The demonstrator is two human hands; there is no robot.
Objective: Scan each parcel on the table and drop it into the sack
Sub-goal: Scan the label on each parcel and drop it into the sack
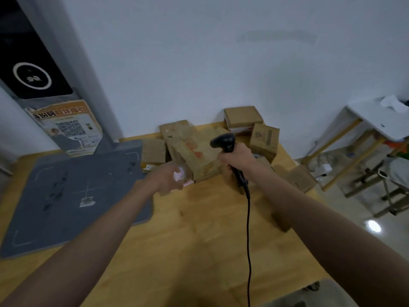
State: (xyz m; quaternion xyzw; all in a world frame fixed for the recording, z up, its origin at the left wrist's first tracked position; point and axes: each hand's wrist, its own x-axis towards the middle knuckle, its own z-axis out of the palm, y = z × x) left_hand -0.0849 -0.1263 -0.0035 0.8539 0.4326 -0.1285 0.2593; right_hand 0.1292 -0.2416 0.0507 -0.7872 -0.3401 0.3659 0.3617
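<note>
Reaching with left hand (169, 179), blurred, grip unclear, toward cardboard parcel (195, 155) lying just ahead on desk (199, 240), nearer than right hand (238, 157) clutching barcode scanner (225, 142) above it.

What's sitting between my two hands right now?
In the head view, a large cardboard parcel lies between the left hand and the right hand holding the scanner.

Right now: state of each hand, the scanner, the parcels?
Right hand: grips the scanner handle, held above the table.
Scanner: lifted, head toward the parcels, cord hanging down.
Left hand: reaching at the pile, blurred; fingers unclear.
Parcels: piled at the table's far edge by the wall, closed.
Mat: flat on the table, left.
</note>
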